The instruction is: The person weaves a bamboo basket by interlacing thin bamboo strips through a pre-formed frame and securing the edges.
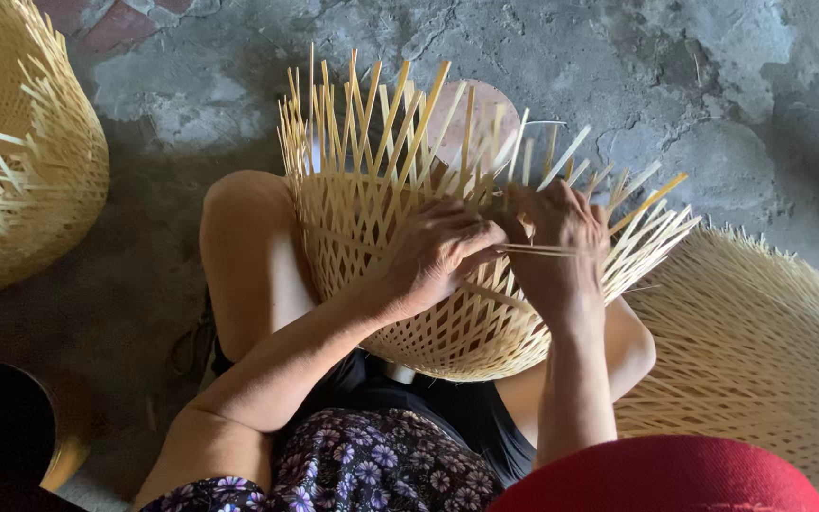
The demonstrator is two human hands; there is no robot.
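Observation:
A half-woven bamboo basket point(372, 218) of pale open lattice rests between my knees, its loose strip ends standing up at the rim. My left hand point(433, 256) lies on the basket's side, fingers curled on the strips near the rim. My right hand point(556, 242) is next to it, pinching a few thin bamboo strips point(537, 250) that run across between the two hands. Both hands touch the weave at the same spot on the rim.
A finished woven basket point(21, 152) lies at the left and another woven piece point(760, 351) at the right on the rough concrete floor point(618, 66). A dark round container point(2, 427) sits at the lower left. A red rim point(665, 474) shows at the bottom.

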